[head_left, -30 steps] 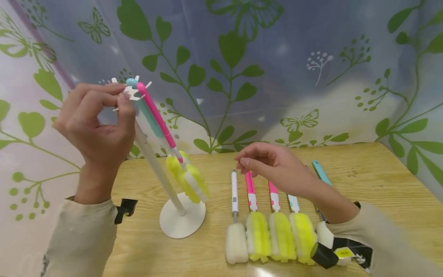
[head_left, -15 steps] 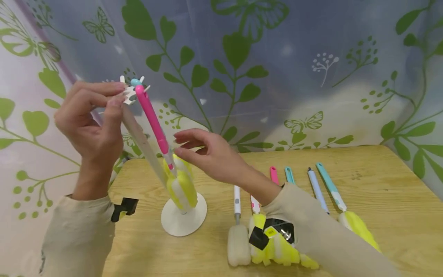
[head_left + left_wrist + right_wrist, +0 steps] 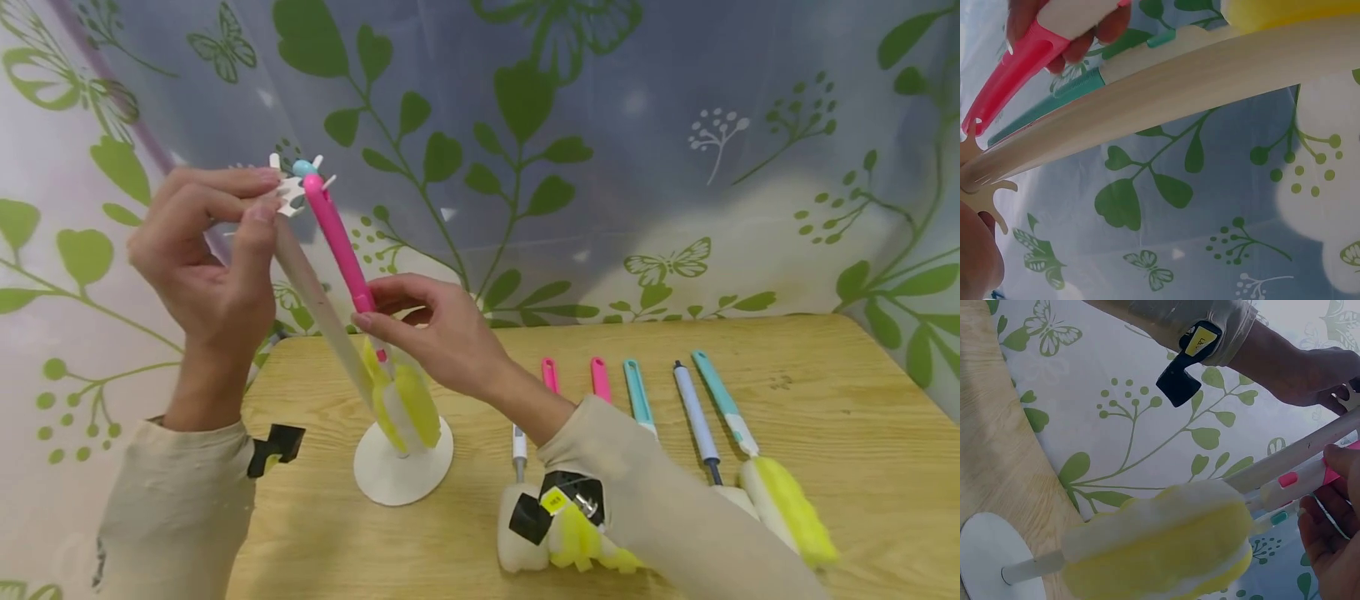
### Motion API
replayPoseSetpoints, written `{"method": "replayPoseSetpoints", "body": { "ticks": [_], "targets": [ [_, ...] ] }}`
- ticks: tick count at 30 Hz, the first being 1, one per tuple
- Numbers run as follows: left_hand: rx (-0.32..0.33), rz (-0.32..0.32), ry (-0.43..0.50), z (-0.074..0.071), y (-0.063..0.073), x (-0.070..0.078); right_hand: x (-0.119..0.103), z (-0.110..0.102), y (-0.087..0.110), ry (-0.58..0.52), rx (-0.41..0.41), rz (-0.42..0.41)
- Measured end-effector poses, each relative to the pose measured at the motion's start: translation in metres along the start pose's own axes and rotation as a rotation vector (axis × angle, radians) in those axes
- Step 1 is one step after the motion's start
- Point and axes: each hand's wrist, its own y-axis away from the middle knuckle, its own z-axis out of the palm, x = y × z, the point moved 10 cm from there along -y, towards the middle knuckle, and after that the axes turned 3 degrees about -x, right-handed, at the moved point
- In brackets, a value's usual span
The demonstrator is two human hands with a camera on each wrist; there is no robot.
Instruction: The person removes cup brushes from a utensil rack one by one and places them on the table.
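With thumb and fingertips, my left hand pinches the white hooked top of a stand, whose pole leans above a round white base. A bottle brush with a pink handle and yellow-white sponge head hangs from one hook. My right hand grips it low on the handle, between thumb and fingers. Behind it hangs a second brush with a teal handle, mostly hidden in the head view except for its tip.
Several more sponge brushes lie side by side on the wooden table, including a pink handle, a light blue handle and a teal-handled brush at the right. My right forearm covers part of them. A leaf-patterned curtain hangs behind the table.
My right hand has moved left from over the brushes on the table to the hanging pink brush and taken hold of its handle. My left hand has stayed on the stand's top.
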Motion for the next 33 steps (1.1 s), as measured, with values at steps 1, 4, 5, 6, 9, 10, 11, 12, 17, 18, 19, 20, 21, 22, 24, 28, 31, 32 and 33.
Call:
{"method": "replayPoseSetpoints", "body": {
  "ticks": [1,4,5,6,9,10,11,12,17,18,19,20,21,22,24,28,31,32,33],
  "targets": [
    [0.002,-0.002,-0.004,0.0,0.0,0.0,-0.001,-0.002,0.001,0.0,0.01,-0.01],
    [0.004,0.001,-0.071,0.0,0.0,0.003,-0.007,-0.011,0.004,-0.003,0.043,-0.044],
    [0.004,0.007,-0.102,0.0,0.0,0.004,-0.009,-0.014,0.006,-0.001,0.053,-0.053],
    [0.004,0.016,-0.139,0.0,-0.001,0.006,-0.011,-0.017,0.007,0.003,0.063,-0.06],
    [-0.004,0.053,-0.242,-0.001,-0.002,0.011,-0.014,-0.026,0.01,0.005,0.085,-0.067],
    [-0.012,0.064,-0.26,-0.002,-0.003,0.011,-0.016,-0.029,0.012,0.003,0.093,-0.068],
    [-0.018,0.069,-0.28,-0.003,-0.004,0.011,-0.016,-0.033,0.013,0.004,0.101,-0.069],
    [-0.027,0.075,-0.3,-0.004,-0.004,0.011,-0.017,-0.036,0.015,0.001,0.109,-0.07],
    [-0.119,0.111,-0.426,-0.004,-0.007,0.011,-0.02,-0.06,0.025,-0.009,0.154,-0.074],
    [-0.139,0.12,-0.467,-0.003,-0.008,0.012,-0.021,-0.066,0.028,-0.013,0.164,-0.079],
    [-0.158,0.129,-0.514,-0.001,-0.008,0.014,-0.022,-0.072,0.03,-0.019,0.173,-0.086],
    [-0.179,0.142,-0.567,0.002,-0.008,0.016,-0.022,-0.078,0.033,-0.023,0.183,-0.094],
    [-0.2,0.151,-0.622,0.005,-0.008,0.018,-0.023,-0.083,0.035,-0.025,0.193,-0.104],
    [-0.216,0.155,-0.682,0.008,-0.008,0.02,-0.024,-0.089,0.038,-0.028,0.203,-0.115],
    [-0.238,0.157,-0.791,0.015,-0.007,0.024,-0.024,-0.099,0.044,-0.027,0.223,-0.12],
    [-0.274,0.143,-0.936,0.027,-0.004,0.027,-0.021,-0.12,0.056,-0.024,0.261,-0.096],
    [-0.268,0.136,-0.975,0.03,-0.001,0.026,-0.017,-0.138,0.067,-0.015,0.291,-0.071],
    [-0.258,0.138,-0.981,0.03,0.0,0.026,-0.016,-0.145,0.072,-0.005,0.3,-0.061],
    [-0.242,0.139,-0.983,0.03,0.001,0.025,-0.015,-0.152,0.076,0.004,0.316,-0.06]
  ]
}}
